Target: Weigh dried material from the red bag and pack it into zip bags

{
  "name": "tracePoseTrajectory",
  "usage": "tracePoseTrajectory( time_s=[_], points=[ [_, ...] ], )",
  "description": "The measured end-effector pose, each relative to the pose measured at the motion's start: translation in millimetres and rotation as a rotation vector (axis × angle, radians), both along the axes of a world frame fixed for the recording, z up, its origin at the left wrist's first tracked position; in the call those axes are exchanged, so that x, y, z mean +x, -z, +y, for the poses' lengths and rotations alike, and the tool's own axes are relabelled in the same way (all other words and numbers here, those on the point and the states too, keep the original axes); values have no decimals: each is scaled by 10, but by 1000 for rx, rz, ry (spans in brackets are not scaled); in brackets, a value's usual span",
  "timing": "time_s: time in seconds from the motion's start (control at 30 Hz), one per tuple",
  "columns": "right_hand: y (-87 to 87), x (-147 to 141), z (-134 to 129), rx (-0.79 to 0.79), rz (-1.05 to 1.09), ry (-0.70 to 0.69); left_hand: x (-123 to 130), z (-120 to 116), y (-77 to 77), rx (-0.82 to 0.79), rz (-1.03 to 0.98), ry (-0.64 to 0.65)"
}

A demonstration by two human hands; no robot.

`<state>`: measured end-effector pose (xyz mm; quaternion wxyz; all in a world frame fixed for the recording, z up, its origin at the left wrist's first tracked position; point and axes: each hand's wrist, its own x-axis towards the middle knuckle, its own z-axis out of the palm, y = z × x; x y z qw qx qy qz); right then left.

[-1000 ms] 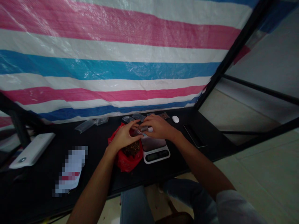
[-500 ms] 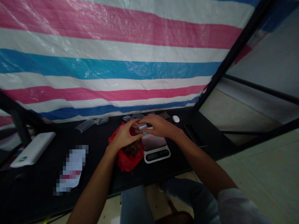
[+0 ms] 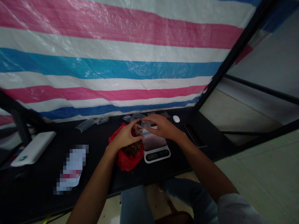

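My left hand [image 3: 125,136] is curled round a small clear plastic bag [image 3: 138,130] with brown bits in it. My right hand [image 3: 164,126] grips a clear plastic cup [image 3: 146,124] between thumb and fingers, its mouth hard to make out, right beside the bag. Below my left hand stands an open red plastic bag [image 3: 127,165] holding dry brown shreds [image 3: 133,149]. A white kitchen scale [image 3: 157,155] with a shiny metal plate sits under my right hand; its display shows no readable figures.
Behind my hands lie several clear bags [image 3: 128,119] and a white mouse-like object [image 3: 176,119]. A dark phone-like slab [image 3: 195,136] is at right. At left are a white box-shaped device [image 3: 35,149] and a blurred-out packet [image 3: 72,169]. A striped sheet [image 3: 116,68] hangs behind the black table.
The clear cup in my right hand has shifted slightly right, away from the small bag, and looks less tilted into it. My left hand has stayed nearly in place.
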<state>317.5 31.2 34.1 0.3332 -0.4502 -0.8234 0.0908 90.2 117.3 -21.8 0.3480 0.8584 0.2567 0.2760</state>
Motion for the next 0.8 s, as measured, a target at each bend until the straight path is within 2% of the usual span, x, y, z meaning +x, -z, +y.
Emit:
tracePoseTrajectory(
  time_s=[0.1,0.23,0.3,0.43,0.57,0.8],
  points=[
    [167,97,-110,-9,98,95,-6,33,25,-59,16,9],
    [428,191,-232,-156,78,133,18,29,33,-31,-36,-38],
    [486,200,-262,-194,54,159,37,5,24,-28,-93,-75],
    [415,107,-241,-141,46,174,76,-41,23,-36,-186,-138],
    [297,-89,-122,-68,135,162,128,-88,40,-99,-218,-115],
    [287,-212,-32,-145,191,156,169,-123,19,-162,-241,-135]
  ],
)
